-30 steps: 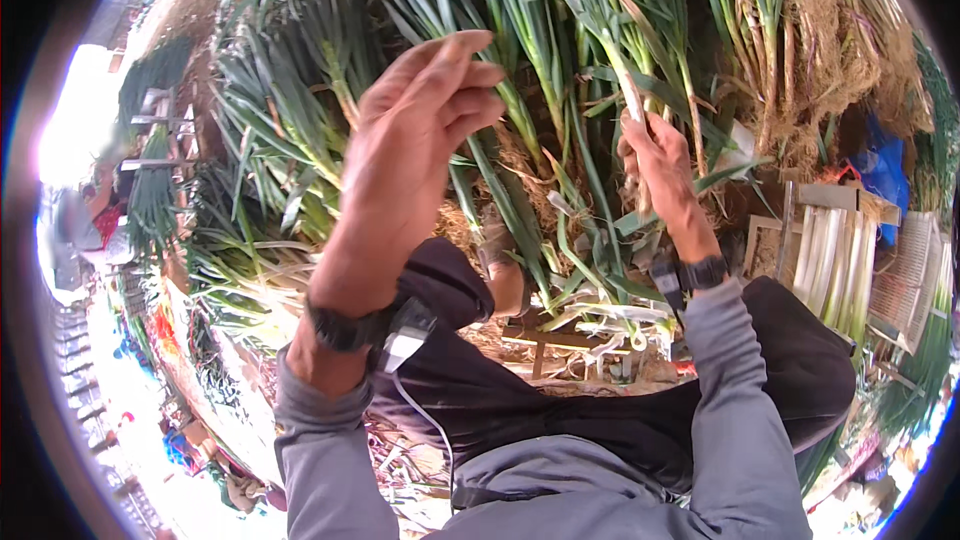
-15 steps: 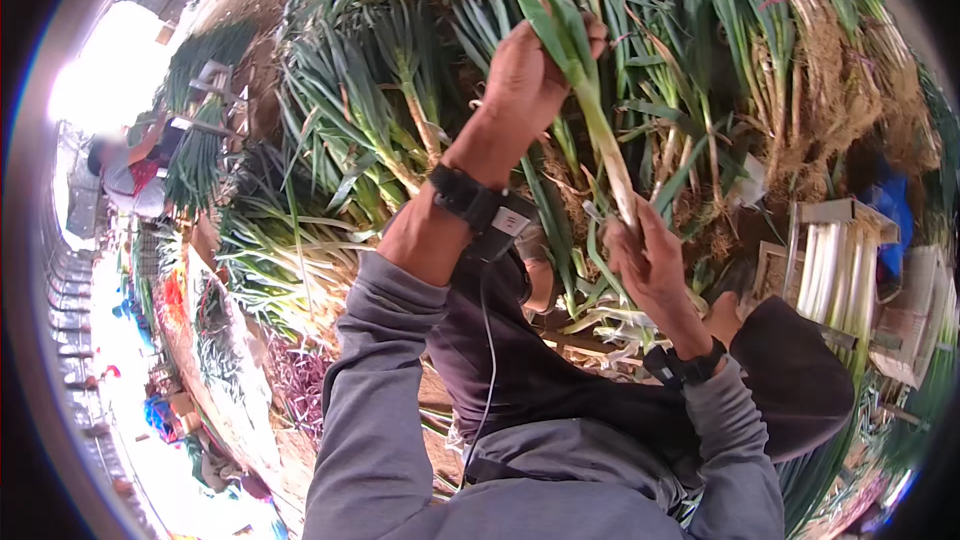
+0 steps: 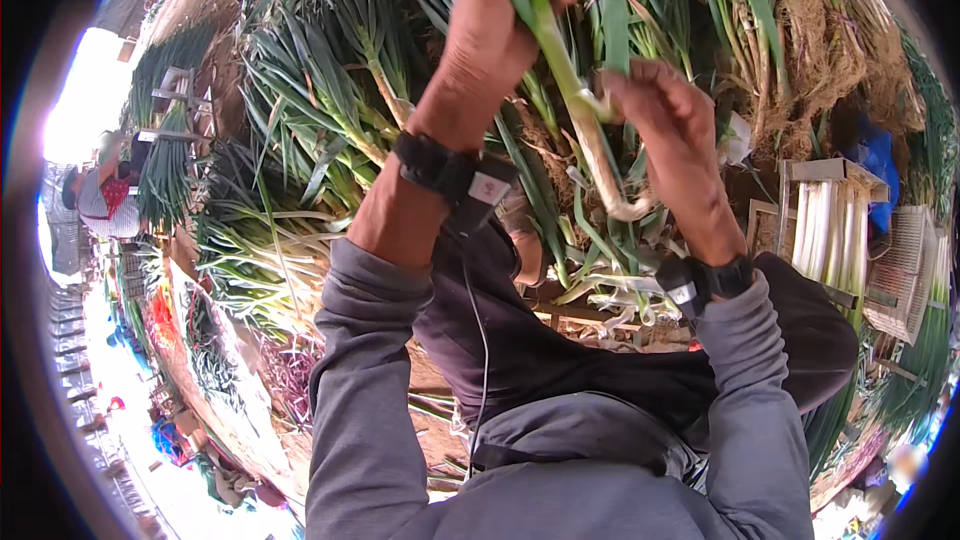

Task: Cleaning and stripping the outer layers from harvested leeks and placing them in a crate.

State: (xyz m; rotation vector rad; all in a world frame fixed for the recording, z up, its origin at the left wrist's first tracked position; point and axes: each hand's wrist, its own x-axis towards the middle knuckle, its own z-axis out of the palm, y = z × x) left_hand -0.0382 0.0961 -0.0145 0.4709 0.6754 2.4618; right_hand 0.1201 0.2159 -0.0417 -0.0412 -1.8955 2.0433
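My left hand is closed around the green upper part of a long green onion, which hangs tilted in front of me. Its pale shaft runs down to a curved root end. To the right of the shaft, my right hand pinches an outer leaf of the onion. That leaf stands partly away from the shaft, joined low down near the right fingertips. Peeled leaves and scraps lie below, by my legs.
Untrimmed green onions spread across the far side, with rooty bunches at far right. Cleaned white stalks stand in a rack at right, beside a blue bag. Another person sits at far left.
My right hand has moved up from the onion's root end to an outer leaf, which now parts from the shaft. My left hand has shifted slightly up and left with the onion.
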